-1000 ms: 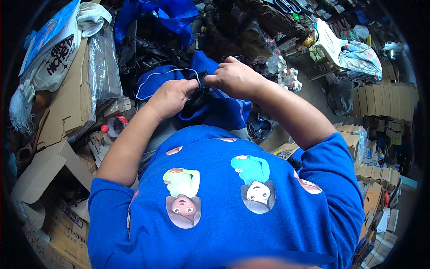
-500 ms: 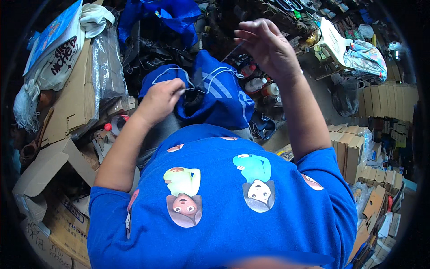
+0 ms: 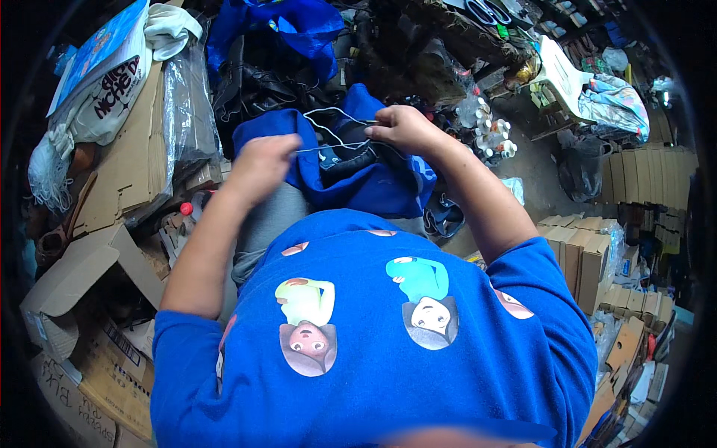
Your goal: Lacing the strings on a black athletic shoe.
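Note:
Blue cloth (image 3: pixel 347 187) with pale stripes lies across my lap, over grey trousers. In its folds sits a dark object (image 3: pixel 355 160), partly covered, whose kind I cannot make out. White cord (image 3: pixel 326 112) loops over it, and a strand stretches sideways between my hands. My left hand (image 3: pixel 261 164), a bit blurred, is closed at the cord's left end. My right hand (image 3: pixel 407 131) pinches the cord at the right, just above the dark object.
Flat cardboard (image 3: pixel 123 160) and clear plastic wrap stand at my left, above an open carton (image 3: pixel 82 269). A blue bag (image 3: pixel 299 33) lies ahead. Several small bottles (image 3: pixel 493 138) stand at the right, with a white chair (image 3: pixel 560 75) beyond and stacked boxes (image 3: pixel 575 250) nearer.
My right hand has come down and inward from high at the right, to the cloth. My left hand has shifted slightly down and left. The cord now stretches between both hands.

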Motion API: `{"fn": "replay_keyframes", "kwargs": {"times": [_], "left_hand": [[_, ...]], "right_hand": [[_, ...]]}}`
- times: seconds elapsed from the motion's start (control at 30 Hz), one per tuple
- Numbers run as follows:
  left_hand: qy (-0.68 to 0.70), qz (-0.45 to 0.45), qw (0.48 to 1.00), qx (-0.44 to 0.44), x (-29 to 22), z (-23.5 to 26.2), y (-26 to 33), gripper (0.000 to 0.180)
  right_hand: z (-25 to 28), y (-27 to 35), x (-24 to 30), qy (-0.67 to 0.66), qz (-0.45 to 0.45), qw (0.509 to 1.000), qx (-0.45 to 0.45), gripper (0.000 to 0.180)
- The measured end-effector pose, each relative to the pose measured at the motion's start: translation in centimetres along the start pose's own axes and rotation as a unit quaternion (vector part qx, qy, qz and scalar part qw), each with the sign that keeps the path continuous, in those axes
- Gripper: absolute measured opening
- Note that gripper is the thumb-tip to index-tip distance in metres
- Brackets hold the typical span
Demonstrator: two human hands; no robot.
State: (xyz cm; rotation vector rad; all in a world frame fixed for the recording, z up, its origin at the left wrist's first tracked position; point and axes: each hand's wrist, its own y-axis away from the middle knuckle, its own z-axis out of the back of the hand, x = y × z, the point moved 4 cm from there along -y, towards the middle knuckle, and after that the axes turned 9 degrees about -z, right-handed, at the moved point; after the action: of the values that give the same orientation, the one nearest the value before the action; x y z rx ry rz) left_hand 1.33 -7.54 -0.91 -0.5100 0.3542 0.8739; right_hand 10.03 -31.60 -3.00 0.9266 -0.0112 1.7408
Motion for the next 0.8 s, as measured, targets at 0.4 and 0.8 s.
{"fn": "replay_keyframes", "kwargs": {"times": [0.4,0.8], "left_hand": [[0.712,-0.002,0.695,-0.102,-5.9,4.2,-2.0,0.023],[-0.404,0.334,0.818,-0.235,4.5,28.5,15.4,0.03]], "right_hand": [[5.2,6.6,8.0,-0.448,0.14,0.848,0.247,0.036],[21.9,15.0,-23.0,0.234,-0.274,0.908,-0.211,0.036]]}}
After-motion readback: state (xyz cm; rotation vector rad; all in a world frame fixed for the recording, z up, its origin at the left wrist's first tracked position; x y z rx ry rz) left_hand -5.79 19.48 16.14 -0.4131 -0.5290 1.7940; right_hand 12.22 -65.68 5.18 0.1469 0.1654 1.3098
